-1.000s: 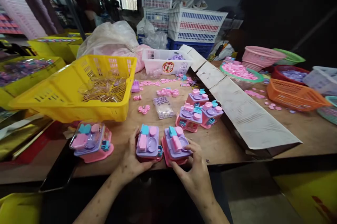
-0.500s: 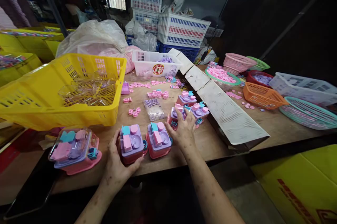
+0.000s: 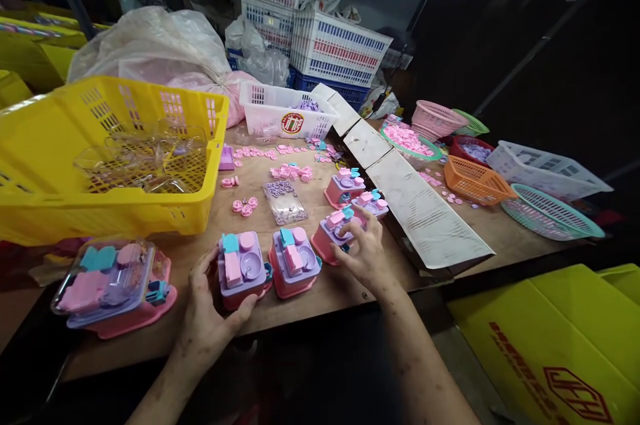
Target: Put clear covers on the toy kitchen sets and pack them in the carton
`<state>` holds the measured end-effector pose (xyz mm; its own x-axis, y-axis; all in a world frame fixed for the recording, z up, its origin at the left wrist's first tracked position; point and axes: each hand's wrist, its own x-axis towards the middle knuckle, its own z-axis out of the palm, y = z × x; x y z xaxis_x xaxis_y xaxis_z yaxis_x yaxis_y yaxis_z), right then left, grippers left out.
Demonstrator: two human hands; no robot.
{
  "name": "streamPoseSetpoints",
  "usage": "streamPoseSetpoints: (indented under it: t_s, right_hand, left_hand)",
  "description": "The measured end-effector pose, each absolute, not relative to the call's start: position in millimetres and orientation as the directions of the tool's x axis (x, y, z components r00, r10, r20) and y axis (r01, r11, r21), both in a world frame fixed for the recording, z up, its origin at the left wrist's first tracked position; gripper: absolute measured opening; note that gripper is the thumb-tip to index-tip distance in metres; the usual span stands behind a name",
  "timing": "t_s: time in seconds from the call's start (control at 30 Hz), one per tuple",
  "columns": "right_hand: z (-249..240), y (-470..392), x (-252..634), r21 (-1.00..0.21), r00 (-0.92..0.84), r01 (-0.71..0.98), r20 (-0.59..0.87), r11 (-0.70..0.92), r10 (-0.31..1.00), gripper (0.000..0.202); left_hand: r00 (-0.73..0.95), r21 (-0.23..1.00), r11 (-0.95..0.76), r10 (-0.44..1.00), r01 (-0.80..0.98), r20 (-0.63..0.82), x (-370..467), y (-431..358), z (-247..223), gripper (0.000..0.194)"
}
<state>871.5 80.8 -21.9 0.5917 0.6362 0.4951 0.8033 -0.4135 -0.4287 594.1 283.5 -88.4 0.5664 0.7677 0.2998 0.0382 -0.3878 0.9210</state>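
My left hand (image 3: pixel 207 318) is closed around the sides of a toy kitchen set (image 3: pixel 244 268), thumb at the near side. The set has a pink base and a lilac top with a round basin. A similar toy kitchen set (image 3: pixel 295 262) stands just to its right, touched by neither hand. Farther right, my right hand (image 3: pixel 367 248) bends its thumb and fingers over the near right part of a third toy kitchen set (image 3: pixel 330 235), partly hiding it. Two more sets, one at the back (image 3: pixel 345 186) and one beside the fingers (image 3: pixel 373 204), stand behind it.
A set under a clear cover (image 3: pixel 117 285) stands at left, below a yellow crate (image 3: pixel 150 202) of clear covers. Small pink parts (image 3: pixel 245 205) and a bag of purple pieces (image 3: pixel 285 202) lie mid-table. A white cardboard strip (image 3: pixel 420 208) runs along the right, with baskets (image 3: pixel 477 178) beyond.
The third toy kitchen set has come slightly nearer and right, together with my right hand. My left hand stays at its set. The camera view has shifted a little.
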Motion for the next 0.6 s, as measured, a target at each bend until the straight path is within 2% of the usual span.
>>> streamPoseSetpoints:
  t_s: [0.13, 0.23, 0.33, 0.43, 0.5, 0.6]
  right_hand:
    - [-8.4, 54.5, 869.6, -0.531, 0.618, 0.763, 0.428, -0.369, 0.66, 0.016]
    - [-1.3, 48.8, 863.5, -0.63, 0.575, 0.726, 0.334, -0.277, 0.747, 0.014]
    - [-1.8, 58.1, 858.1, -0.688, 0.542, 0.693, 0.301, -0.215, 0.785, 0.026]
    - [-7.5, 73.6, 859.6, -0.695, 0.554, 0.697, 0.367, -0.176, 0.747, 0.038]
    - [-9.1, 81.5, 866.3, -0.664, 0.581, 0.724, 0.44, -0.188, 0.685, 0.044]
    - [-6.5, 86.3, 885.4, -0.599, 0.637, 0.751, 0.546, -0.278, 0.543, 0.04]
  left_hand:
    - [0.612, 0.959, -0.283, 0.757, -0.008, 0.228, 593.2, 288.3, -94.2, 0.104]
    - [0.593, 0.961, -0.276, 0.773, -0.006, 0.225, 593.5, 291.0, -96.3, 0.105]
    - [0.567, 0.951, -0.309, 0.788, 0.03, 0.238, 594.6, 291.8, -92.1, 0.104]
    - [0.552, 0.937, -0.344, 0.795, 0.064, 0.254, 596.1, 291.7, -85.8, 0.106]
    - [0.548, 0.928, -0.368, 0.788, 0.055, 0.28, 596.4, 290.8, -84.5, 0.115]
    - [0.477, 0.856, -0.515, 0.765, 0.05, 0.433, 594.7, 286.2, -87.3, 0.122]
